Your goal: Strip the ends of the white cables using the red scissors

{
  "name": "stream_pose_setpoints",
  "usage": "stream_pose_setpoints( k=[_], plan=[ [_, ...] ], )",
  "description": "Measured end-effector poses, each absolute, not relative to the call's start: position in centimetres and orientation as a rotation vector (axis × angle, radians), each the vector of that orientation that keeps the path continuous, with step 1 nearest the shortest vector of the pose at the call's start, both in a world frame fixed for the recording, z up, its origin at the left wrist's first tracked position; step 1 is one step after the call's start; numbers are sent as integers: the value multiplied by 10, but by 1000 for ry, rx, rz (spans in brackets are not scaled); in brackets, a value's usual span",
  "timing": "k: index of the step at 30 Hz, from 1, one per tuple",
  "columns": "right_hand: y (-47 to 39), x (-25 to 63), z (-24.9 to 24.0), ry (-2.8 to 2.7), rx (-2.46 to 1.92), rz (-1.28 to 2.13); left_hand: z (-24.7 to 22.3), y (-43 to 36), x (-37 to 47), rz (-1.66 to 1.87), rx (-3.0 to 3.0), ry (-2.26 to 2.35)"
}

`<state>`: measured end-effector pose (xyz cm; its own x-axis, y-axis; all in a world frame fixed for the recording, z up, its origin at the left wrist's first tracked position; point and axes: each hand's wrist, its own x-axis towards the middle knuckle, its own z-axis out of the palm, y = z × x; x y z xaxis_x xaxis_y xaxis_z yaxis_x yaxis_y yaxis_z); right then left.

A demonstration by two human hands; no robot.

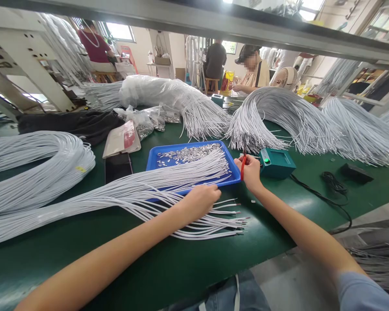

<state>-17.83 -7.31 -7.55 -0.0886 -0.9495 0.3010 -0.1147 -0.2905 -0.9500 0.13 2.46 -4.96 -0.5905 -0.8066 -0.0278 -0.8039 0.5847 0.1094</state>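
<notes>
My left hand (202, 198) is closed over the near part of a fanned bundle of white cables (123, 188), its fingers curled around some strands. Several stripped cable ends (238, 222) stick out to the right, beneath and beyond that hand. My right hand (251, 172) grips red-handled scissors (243, 167), their dark blades pointing up, at the right edge of a blue tray (232, 179). Many small metal terminals (188, 153) lie loose in the tray, and part of the cable bundle rests across it. Just right of my right hand stands a teal box (278, 164) with a lit green light.
Large bundles of white cable (285, 112) line the back of the green table (123, 263). At left lie a coiled cable bundle (61, 160), a phone (118, 167) and a notebook (121, 140). A black adapter (356, 172) is at right. A metal beam crosses overhead; co-workers sit behind.
</notes>
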Motion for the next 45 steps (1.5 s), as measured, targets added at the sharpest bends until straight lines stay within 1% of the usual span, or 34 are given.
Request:
stream_pose_setpoints(
  k=[4, 8, 13, 22, 32, 34, 37, 39, 45],
  plan=[
    [-73, -177, -77, 1197, -1444, -1471, -26, 11, 19, -100, 1809, -2580],
    [-70, -176, -76, 1188, -1435, -1483, -12, 8, 32, -92, 1951, -2553],
    [-68, -176, -74, 1182, -1423, -1483, -5, 8, 41, -82, 2108, -2528],
    [-65, -175, -73, 1167, -1380, -1457, -12, 1, 46, -189, 2095, -2529],
    [-66, -171, -69, 1120, -1253, -1459, -14, -11, 57, -262, 1890, -2402],
    [-66, -170, -68, 1112, -1243, -1465, -15, -13, 52, -448, 1775, -2285],
    [-66, -169, -68, 1108, -1235, -1474, -16, -11, 40, -992, 1487, -2027],
    [-66, -168, -67, 1110, -1231, -1481, -16, -3, 29, -1289, 1285, -1932],
    [-68, -168, -69, 1120, -1222, -1490, -10, 39, 2, -1847, 930, -1927]
  ],
)
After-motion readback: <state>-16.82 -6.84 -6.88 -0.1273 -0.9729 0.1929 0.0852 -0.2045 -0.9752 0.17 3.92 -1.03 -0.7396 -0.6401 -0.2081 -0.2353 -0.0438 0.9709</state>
